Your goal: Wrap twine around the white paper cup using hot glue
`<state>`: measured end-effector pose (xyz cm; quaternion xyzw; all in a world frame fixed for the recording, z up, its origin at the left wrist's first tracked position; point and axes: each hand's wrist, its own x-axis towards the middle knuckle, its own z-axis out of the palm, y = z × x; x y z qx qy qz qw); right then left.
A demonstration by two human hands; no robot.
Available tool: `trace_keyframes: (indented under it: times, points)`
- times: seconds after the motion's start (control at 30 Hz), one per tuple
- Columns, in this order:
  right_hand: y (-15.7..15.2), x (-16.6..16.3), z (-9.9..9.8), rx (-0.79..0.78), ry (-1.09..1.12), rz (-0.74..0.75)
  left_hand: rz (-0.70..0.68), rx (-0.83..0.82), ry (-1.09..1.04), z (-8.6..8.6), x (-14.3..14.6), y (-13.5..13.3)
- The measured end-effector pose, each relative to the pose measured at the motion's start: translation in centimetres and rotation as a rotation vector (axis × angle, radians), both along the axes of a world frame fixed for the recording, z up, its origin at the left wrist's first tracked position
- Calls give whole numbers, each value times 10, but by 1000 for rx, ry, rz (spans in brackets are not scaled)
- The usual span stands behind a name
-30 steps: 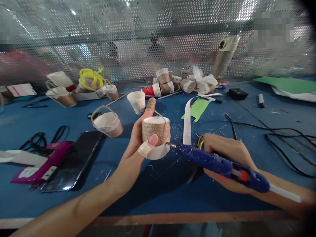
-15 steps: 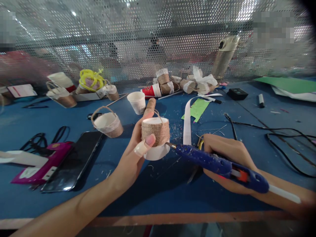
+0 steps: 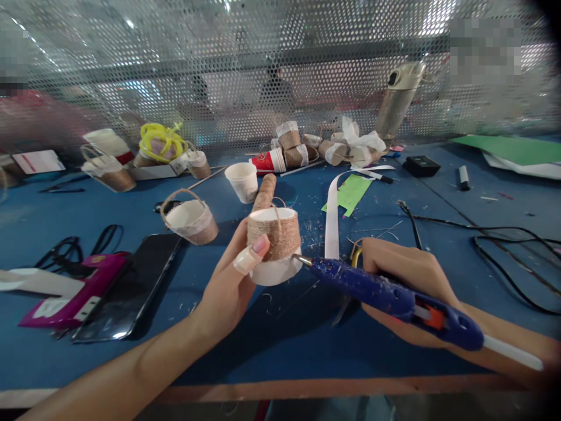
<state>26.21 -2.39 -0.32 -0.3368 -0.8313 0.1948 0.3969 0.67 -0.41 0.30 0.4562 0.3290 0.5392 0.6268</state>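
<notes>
My left hand (image 3: 230, 286) is closed around a small white paper cup (image 3: 274, 275) whose upper part is wrapped in jute twine (image 3: 284, 237). A bandage (image 3: 244, 261) covers part of the thumb, which presses on the twine. In my right hand (image 3: 407, 275) is a blue glue gun (image 3: 372, 292) with a white glue stick (image 3: 512, 351) out of its back end. Its nozzle touches the cup just below the twine's lower edge. Behind the cup lies a roll of twine (image 3: 265, 192). A yellow ring handle (image 3: 357, 257) shows beside my right fingers, its lower part mostly hidden.
A twine basket (image 3: 190, 221), a white cup (image 3: 242, 182), a phone (image 3: 131, 286) and a magenta box (image 3: 83, 292) lie to the left. White ribbon (image 3: 332, 222), green paper (image 3: 350, 193) and a black cable (image 3: 438, 222) are at right. Several cups and a bottle (image 3: 398, 99) stand behind.
The cup has turned a little in my left hand and shifted slightly left. The glue gun's back end has dipped slightly, while its nozzle stays at the cup.
</notes>
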Motion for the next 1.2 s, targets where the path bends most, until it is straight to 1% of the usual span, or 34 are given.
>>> trace_keyframes:
  times: [0.13,0.27,0.43,0.7,0.9,1.03,1.1,1.2]
  points:
    - [0,-2,0,19,4,-58,-7,2,-36,-1,-1,1]
    - [0,-1,-2,4,7,-43,-29,12,-52,-2,-1,2]
    - [0,0,-3,-2,7,-42,2,-7,-49,-1,1,2]
    - [0,-1,-4,13,26,-36,4,-10,-35,-4,0,3]
    - [-1,0,-2,36,-30,-6,-30,4,-30,-4,1,3]
    - [-1,-1,-1,35,0,7,-55,6,-53,-5,1,3]
    - [0,-1,-1,19,9,2,-43,7,-68,-6,0,4]
    - [0,-1,-1,27,4,-47,-38,8,-89,-6,-2,4]
